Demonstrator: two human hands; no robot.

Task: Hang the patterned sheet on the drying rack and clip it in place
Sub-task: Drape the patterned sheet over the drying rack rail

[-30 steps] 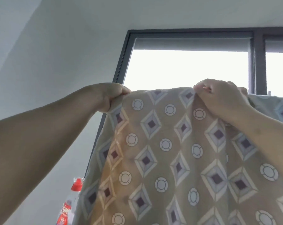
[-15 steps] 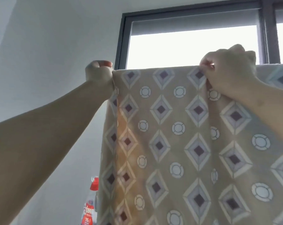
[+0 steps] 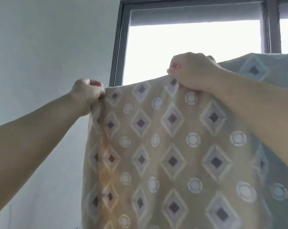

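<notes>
Hands raise the patterned sheet (image 3: 156, 154) high: left hand (image 3: 87, 95) pinches its corner, right hand (image 3: 191, 71) grips the top edge, seemingly to spread it for hanging.

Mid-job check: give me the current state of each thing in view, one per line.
Patterned sheet: held up by its top edge, hanging down, not clipped.
Left hand: closed on the sheet's top left corner.
Right hand: closed on the top edge, higher than the left.
Window: bright, blind partly lowered.
Drying rack, clips: not visible.
</notes>
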